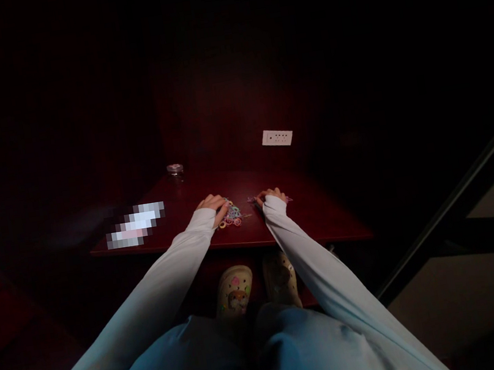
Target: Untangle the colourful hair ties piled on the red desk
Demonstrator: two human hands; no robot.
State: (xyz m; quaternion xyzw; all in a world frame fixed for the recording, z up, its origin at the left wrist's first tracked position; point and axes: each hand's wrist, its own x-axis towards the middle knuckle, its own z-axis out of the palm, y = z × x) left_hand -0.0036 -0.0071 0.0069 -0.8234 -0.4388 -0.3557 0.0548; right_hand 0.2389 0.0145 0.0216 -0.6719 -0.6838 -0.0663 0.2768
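We are seeing a heap of small multicoloured bands [234, 213] lying on the red tabletop [246, 237]; a smaller purplish cluster [252, 200] is lying rightward, partly hidden.

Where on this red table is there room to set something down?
Bare tabletop shows between the purple pieces at the right hand and the table's right edge, also between the left hand and jar. Crowded: colorful bands heaped beside the left hand; a pixelated item far left.
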